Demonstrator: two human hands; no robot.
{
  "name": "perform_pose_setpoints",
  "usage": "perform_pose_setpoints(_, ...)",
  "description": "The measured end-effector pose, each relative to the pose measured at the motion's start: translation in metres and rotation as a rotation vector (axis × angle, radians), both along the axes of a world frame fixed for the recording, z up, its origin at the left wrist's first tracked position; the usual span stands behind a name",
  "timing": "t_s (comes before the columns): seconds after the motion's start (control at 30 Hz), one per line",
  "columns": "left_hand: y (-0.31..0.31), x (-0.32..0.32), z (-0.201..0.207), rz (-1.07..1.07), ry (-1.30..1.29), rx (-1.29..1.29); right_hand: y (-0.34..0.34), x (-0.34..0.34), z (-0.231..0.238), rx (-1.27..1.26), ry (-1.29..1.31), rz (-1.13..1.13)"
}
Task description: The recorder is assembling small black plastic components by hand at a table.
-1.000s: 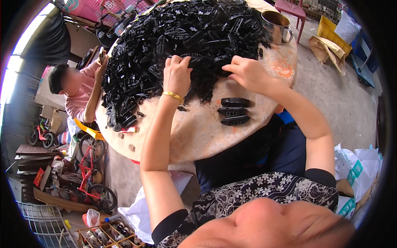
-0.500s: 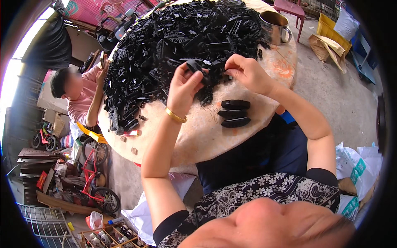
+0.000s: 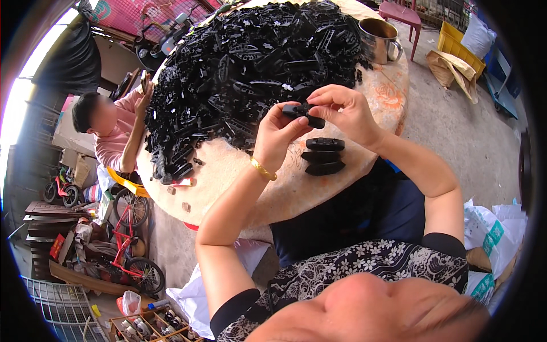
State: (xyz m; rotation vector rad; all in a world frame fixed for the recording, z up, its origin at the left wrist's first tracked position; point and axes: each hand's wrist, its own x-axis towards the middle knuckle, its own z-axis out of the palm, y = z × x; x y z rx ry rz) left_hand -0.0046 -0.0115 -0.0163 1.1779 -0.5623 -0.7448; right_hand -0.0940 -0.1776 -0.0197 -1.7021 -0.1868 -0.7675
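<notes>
Above the table's near side, my left hand [image 3: 273,138] is closed around a long black plastic part [image 3: 317,121] with rounded ends. The fingers of my right hand [image 3: 348,114] are pinched together at that part's upper side, on a small black piece [image 3: 307,106] mostly covered by the fingertips. Just below the hands, three similar black plastic parts [image 3: 325,156] lie side by side on the cloth. Behind them spreads a large heap of loose black plastic parts [image 3: 228,74], some long and slotted, others tiny.
A round table with a pale patterned cover [image 3: 273,196] carries the heap. A metal mug [image 3: 376,43] stands at its far right. Across the left edge, a person in pink [image 3: 114,134] holds something at the heap. A red chair [image 3: 401,12] stands beyond; white sacks [image 3: 493,231] lie right.
My left hand has moved right and toward me with the long part, away from the heap. My right hand has come down slightly and its fingertips now meet that part.
</notes>
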Motion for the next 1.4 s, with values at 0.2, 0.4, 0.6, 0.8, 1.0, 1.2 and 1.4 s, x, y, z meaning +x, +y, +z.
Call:
perform_pose_setpoints(0.2, 0.000, -0.005, 0.002, 0.073, 0.006, -0.017, 0.007, -0.003, 0.002, -0.226, -0.118, -0.090)
perform_pose_setpoints(0.4, 0.000, -0.008, 0.008, 0.082, -0.039, -0.027, 0.004, -0.003, 0.006, -0.318, -0.058, -0.074)
perform_pose_setpoints(0.6, -0.001, -0.018, 0.009, 0.179, -0.465, 0.018, -0.006, 0.003, 0.004, 0.163, 0.362, 0.336)
perform_pose_setpoints(0.8, -0.001, -0.014, 0.010, 0.072, -0.477, 0.022, -0.021, 0.002, 0.006, 0.059, 0.510, 0.327)
perform_pose_setpoints(1.0, 0.051, 0.044, 0.045, 0.168, -1.555, 0.985, -0.046, -0.006, 0.009, -0.560, 0.563, 0.390)
perform_pose_setpoints(1.2, 0.062, 0.068, 0.038, 0.012, -1.608, 1.247, -0.031, 0.008, -0.006, -0.864, 0.228, -0.217)
perform_pose_setpoints(1.4, 0.063, 0.065, 0.050, 0.131, -1.523, 1.047, -0.040, 0.025, -0.024, -0.993, 0.095, -0.234)
